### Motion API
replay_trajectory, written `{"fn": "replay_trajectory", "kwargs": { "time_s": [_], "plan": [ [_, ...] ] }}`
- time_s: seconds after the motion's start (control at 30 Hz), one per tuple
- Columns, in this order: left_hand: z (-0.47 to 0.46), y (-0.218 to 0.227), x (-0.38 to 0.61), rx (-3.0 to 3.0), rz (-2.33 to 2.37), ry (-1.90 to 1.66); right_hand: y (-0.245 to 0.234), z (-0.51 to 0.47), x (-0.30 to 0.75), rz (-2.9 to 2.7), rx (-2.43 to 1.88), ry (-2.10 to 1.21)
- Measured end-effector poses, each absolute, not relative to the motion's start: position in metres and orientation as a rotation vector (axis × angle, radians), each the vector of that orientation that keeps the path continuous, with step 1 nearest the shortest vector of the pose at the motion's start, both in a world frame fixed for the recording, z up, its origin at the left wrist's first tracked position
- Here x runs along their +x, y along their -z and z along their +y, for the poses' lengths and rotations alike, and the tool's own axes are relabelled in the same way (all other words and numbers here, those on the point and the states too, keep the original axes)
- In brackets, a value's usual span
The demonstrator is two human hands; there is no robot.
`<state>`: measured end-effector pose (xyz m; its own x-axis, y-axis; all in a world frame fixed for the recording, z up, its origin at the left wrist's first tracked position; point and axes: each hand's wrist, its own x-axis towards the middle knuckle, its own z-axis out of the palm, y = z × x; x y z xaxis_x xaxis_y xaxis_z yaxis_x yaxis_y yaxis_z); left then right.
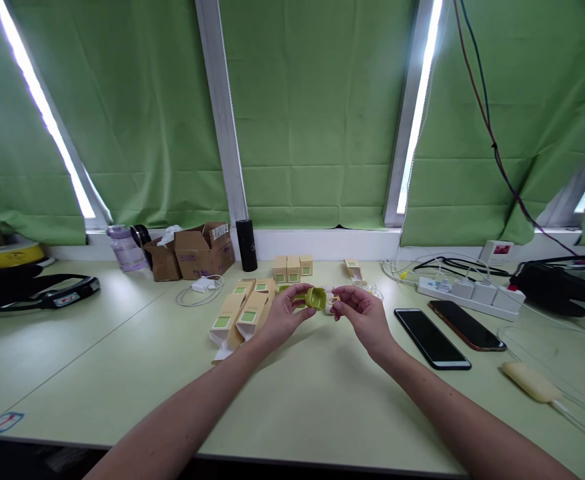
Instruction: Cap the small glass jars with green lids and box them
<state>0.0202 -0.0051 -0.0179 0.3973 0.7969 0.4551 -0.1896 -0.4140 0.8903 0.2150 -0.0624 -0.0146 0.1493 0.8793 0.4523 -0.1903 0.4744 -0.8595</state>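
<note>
My left hand (pixel 283 316) is closed around a small olive-green plastic piece (pixel 315 297), held a little above the pale green table (pixel 122 360). My right hand (pixel 362 312) pinches a small whitish part (pixel 331 303) right beside the green piece; what it is I cannot make out. Just left of my left hand lie several small tan cartons with green labels (pixel 245 313), some with open flaps. Three more upright cartons (pixel 293 268) stand in a row behind the hands.
Two dark phones (pixel 431 337) (pixel 465 325) lie right of my hands, with a white power strip (pixel 469 293) and cables behind. A brown cardboard box (pixel 204 251), black cylinder (pixel 246 245), bottle (pixel 125 248) and white charger (pixel 203 285) sit at the back left. A cream-coloured object (pixel 529 381) lies at right.
</note>
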Motion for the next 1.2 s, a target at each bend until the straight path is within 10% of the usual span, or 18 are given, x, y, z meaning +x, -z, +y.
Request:
{"fn": "replay_trajectory", "kwargs": {
  "time_s": [1.2],
  "plan": [
    [-0.019, 0.018, 0.028, 1.825, 0.507, -1.259, 0.023, -0.073, 0.216, -1.778, -0.930, 0.572]
  ]
}}
